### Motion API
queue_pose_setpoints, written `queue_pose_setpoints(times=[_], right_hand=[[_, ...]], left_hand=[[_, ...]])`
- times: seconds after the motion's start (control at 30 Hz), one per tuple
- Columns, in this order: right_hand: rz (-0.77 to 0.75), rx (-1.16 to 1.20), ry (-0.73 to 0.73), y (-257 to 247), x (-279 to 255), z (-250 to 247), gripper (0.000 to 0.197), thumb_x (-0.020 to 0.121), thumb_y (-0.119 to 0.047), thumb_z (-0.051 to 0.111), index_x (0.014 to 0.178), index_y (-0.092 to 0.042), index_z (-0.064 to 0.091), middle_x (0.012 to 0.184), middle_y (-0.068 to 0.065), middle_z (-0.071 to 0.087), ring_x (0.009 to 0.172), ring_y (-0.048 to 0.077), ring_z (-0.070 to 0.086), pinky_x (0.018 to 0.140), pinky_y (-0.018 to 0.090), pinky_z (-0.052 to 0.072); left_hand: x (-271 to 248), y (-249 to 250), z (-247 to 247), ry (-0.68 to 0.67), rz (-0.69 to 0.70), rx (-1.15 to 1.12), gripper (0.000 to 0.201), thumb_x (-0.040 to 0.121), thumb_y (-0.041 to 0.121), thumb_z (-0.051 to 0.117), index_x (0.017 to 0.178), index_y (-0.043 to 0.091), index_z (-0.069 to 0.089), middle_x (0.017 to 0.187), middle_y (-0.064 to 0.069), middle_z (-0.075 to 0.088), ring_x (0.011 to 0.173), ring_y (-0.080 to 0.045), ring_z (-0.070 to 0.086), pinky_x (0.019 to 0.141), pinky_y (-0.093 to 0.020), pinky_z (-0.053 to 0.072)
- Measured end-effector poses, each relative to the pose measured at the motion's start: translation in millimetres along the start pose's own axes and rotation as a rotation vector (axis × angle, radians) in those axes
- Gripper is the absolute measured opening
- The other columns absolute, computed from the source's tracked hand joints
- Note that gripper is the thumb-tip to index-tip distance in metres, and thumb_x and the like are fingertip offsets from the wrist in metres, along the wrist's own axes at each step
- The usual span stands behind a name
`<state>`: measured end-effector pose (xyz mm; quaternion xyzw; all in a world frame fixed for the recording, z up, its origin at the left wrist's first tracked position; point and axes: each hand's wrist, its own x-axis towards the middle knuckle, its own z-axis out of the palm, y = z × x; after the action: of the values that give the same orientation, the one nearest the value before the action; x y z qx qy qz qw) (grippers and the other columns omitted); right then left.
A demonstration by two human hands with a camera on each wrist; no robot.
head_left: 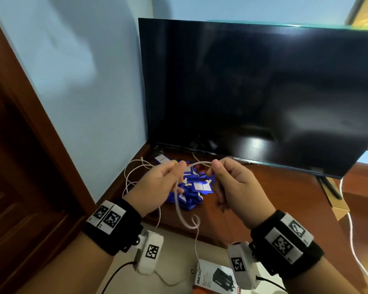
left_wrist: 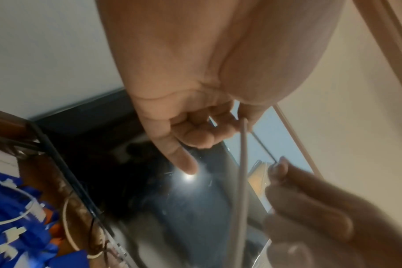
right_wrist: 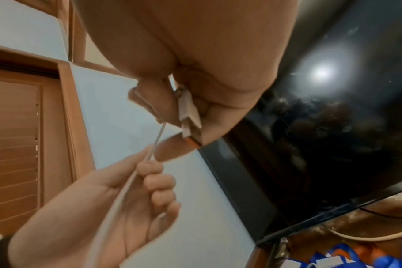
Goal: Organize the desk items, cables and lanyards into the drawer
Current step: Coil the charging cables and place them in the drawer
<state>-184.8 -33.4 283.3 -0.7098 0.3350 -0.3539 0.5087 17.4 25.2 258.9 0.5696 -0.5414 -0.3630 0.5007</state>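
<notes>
A white cable (head_left: 198, 164) is stretched between my two hands above the desk. My left hand (head_left: 179, 167) pinches it, and the slack hangs below in a loop (head_left: 188, 220). My right hand (head_left: 213, 167) grips the other end. In the right wrist view that hand (right_wrist: 172, 116) holds the white plug (right_wrist: 190, 119) with an orange tip. The left wrist view shows the cable (left_wrist: 241, 163) running out of my left fingers (left_wrist: 195, 135). A pile of blue lanyards (head_left: 197, 190) with white cards lies on the wooden desk (head_left: 274, 194) under my hands. No drawer is in view.
A large dark screen (head_left: 253, 92) stands on the desk right behind the hands. More white cable (head_left: 130, 172) lies at the desk's left corner. A boxed adapter (head_left: 212, 276) lies on the floor below. A cardboard box (head_left: 339, 209) and another white cord (head_left: 352, 236) are at the right.
</notes>
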Motion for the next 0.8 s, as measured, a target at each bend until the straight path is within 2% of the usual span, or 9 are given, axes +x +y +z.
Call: queue_pose_setpoints(times=[0.1, 0.17, 0.33, 0.43, 0.53, 0.6, 0.67, 0.73, 0.8], right_hand=[[0.047, -0.014, -0.028, 7, -6, 0, 0.035, 0.105, -0.039, 0.050, 0.076, -0.021, 0.059, 0.047, 0.002, 0.051, 0.039, 0.018, 0.047, 0.042, 0.027, 0.041], [0.064, -0.010, -0.074, 11, -11, 3, 0.040, 0.104, -0.041, 0.052, 0.069, -0.022, 0.058, 0.047, 0.005, 0.052, 0.039, 0.018, 0.043, 0.045, 0.025, 0.040], [0.135, 0.085, -0.218, 11, -21, 14, 0.042, 0.101, -0.045, 0.052, 0.070, -0.018, 0.061, 0.050, 0.007, 0.057, 0.044, 0.023, 0.044, 0.049, 0.031, 0.038], [0.078, 0.173, -0.223, -3, -23, 17, 0.042, 0.099, -0.046, 0.048, 0.073, -0.016, 0.062, 0.048, 0.006, 0.051, 0.039, 0.020, 0.041, 0.045, 0.030, 0.035], [-0.065, 0.262, -0.164, -23, -16, 13, 0.044, 0.106, -0.040, 0.042, 0.080, -0.011, 0.064, 0.047, 0.005, 0.048, 0.040, 0.019, 0.040, 0.045, 0.022, 0.037], [-0.112, 0.307, -0.121, -34, -10, 7, 0.046, 0.107, -0.041, 0.041, 0.088, -0.008, 0.065, 0.052, 0.007, 0.053, 0.044, 0.022, 0.045, 0.046, 0.024, 0.041], [-0.107, 0.347, -0.096, -42, -1, 1, 0.047, 0.108, -0.038, 0.038, 0.097, -0.003, 0.067, 0.067, 0.012, 0.066, 0.056, 0.027, 0.060, 0.055, 0.030, 0.053], [-0.100, 0.377, -0.065, -41, 8, -7, 0.046, 0.109, -0.032, 0.035, 0.110, 0.000, 0.068, 0.095, 0.014, 0.077, 0.086, 0.028, 0.074, 0.080, 0.040, 0.062], [-0.132, 0.345, -0.010, -35, 16, -14, 0.043, 0.111, -0.030, 0.035, 0.122, -0.006, 0.069, 0.120, 0.008, 0.075, 0.116, 0.022, 0.070, 0.102, 0.046, 0.054]], left_hand=[[6, 14, -6, 0.054, -0.017, -0.013, 0.041, 0.100, 0.056, 0.046, 0.071, 0.028, 0.058, 0.069, -0.002, 0.056, 0.063, -0.022, 0.058, 0.075, -0.052, 0.062], [14, 22, -12, 0.101, 0.015, 0.146, 0.043, 0.105, 0.055, 0.041, 0.077, 0.025, 0.053, 0.063, 0.000, 0.052, 0.054, -0.020, 0.050, 0.060, -0.042, 0.051], [42, 40, -29, 0.273, 0.108, 0.515, 0.048, 0.108, 0.053, 0.037, 0.089, 0.013, 0.057, 0.068, -0.003, 0.054, 0.057, -0.008, 0.050, 0.055, -0.019, 0.040], [51, 44, -24, 0.272, 0.106, 0.541, 0.049, 0.109, 0.052, 0.034, 0.090, 0.013, 0.057, 0.077, -0.009, 0.061, 0.069, -0.018, 0.058, 0.064, -0.025, 0.043], [50, 31, -8, 0.190, 0.056, 0.503, 0.047, 0.108, 0.054, 0.034, 0.082, 0.021, 0.056, 0.070, 0.001, 0.056, 0.065, -0.012, 0.054, 0.065, -0.033, 0.042], [46, 13, 6, 0.106, -0.004, 0.446, 0.056, 0.105, 0.063, 0.033, 0.089, 0.016, 0.060, 0.074, -0.006, 0.059, 0.069, -0.019, 0.056, 0.072, -0.040, 0.048], [38, -4, 19, 0.011, -0.092, 0.342, 0.063, 0.102, 0.066, 0.033, 0.100, 0.010, 0.063, 0.078, -0.017, 0.057, 0.064, -0.026, 0.056, 0.070, -0.044, 0.052], [25, -11, 33, -0.076, -0.156, 0.240, 0.057, 0.105, 0.061, 0.034, 0.088, 0.011, 0.058, 0.070, -0.010, 0.046, 0.050, -0.019, 0.043, 0.055, -0.037, 0.045], [13, -12, 43, -0.133, -0.188, 0.197, 0.055, 0.103, 0.064, 0.034, 0.078, 0.018, 0.051, 0.062, 0.001, 0.040, 0.046, -0.013, 0.040, 0.050, -0.032, 0.045]])
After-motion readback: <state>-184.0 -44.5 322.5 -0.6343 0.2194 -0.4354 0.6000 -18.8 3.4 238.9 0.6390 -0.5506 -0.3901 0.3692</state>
